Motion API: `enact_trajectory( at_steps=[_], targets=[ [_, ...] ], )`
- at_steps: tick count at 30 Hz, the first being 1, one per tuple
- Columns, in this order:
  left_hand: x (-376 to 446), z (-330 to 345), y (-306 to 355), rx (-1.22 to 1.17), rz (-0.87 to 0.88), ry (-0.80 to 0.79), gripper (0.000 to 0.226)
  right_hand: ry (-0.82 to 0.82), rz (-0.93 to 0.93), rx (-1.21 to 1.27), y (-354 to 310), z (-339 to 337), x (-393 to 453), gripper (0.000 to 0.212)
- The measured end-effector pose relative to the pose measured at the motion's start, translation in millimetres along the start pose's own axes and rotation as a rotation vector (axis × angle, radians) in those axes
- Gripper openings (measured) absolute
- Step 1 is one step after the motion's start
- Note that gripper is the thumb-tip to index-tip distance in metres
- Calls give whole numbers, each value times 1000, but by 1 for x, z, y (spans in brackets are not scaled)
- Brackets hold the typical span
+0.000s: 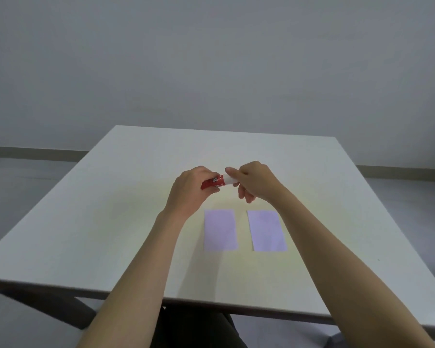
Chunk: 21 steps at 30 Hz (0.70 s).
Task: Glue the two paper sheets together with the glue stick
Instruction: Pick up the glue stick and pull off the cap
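Two pale purple paper sheets lie flat side by side on the table, the left sheet (220,230) and the right sheet (266,230), a narrow gap between them. Above and beyond them I hold a red glue stick (215,183) level in the air. My left hand (190,190) grips its red body. My right hand (255,182) pinches its white cap end (230,180). Whether the cap is loose or seated on the tube I cannot tell.
The white table (111,209) fills the view, its near edge running across the bottom. A grey wall and floor lie beyond the far edge. Dark table legs show at the lower left.
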<state>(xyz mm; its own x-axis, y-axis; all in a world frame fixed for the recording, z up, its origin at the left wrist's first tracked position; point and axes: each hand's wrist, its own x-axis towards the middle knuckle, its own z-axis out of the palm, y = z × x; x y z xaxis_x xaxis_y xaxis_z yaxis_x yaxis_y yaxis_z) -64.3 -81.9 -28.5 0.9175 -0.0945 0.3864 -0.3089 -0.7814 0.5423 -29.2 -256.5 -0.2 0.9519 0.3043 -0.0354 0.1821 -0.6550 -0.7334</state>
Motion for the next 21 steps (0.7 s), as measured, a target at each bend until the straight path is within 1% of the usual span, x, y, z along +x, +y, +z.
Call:
enact_trajectory(
  at_steps=[3, 4, 6, 8, 9, 10, 14, 15, 17, 19, 21],
  targets=[
    [-1, -1, -3, 13, -2, -7, 21, -21, -89, 57, 4, 0, 2, 16],
    [-1, -1, -4, 9, -10, -8, 22, -40, -95, 103, 3, -1, 2, 21],
    [-1, 0, -5, 3, -21, -9, 23, -35, -28, 151, 1, 1, 4, 36],
    [0, 1, -5, 3, -18, -11, 21, -10, 63, 106, -2, 4, 6, 50],
    [0, 2, -5, 4, -13, -13, 21, -2, 72, 78, -1, 6, 8, 51],
    [1, 2, -5, 6, -11, -15, 21, 1, 52, 65, -1, 8, 8, 46],
    [1, 2, -10, -18, -36, -14, 23, -21, -103, 111, 2, 5, 7, 6],
    [1, 3, -11, -19, -45, -15, 24, -17, -136, 129, 3, 1, 7, 3],
    [0, 4, -16, -20, -79, -12, 23, 50, -155, 182, 9, -9, 8, 9],
    [-3, 4, -22, -73, -138, 2, 19, 188, -104, 216, 21, -23, 11, 14],
    [-6, 2, -27, -138, -180, 28, 15, 332, -21, 127, 39, -39, 16, 20]
  ],
)
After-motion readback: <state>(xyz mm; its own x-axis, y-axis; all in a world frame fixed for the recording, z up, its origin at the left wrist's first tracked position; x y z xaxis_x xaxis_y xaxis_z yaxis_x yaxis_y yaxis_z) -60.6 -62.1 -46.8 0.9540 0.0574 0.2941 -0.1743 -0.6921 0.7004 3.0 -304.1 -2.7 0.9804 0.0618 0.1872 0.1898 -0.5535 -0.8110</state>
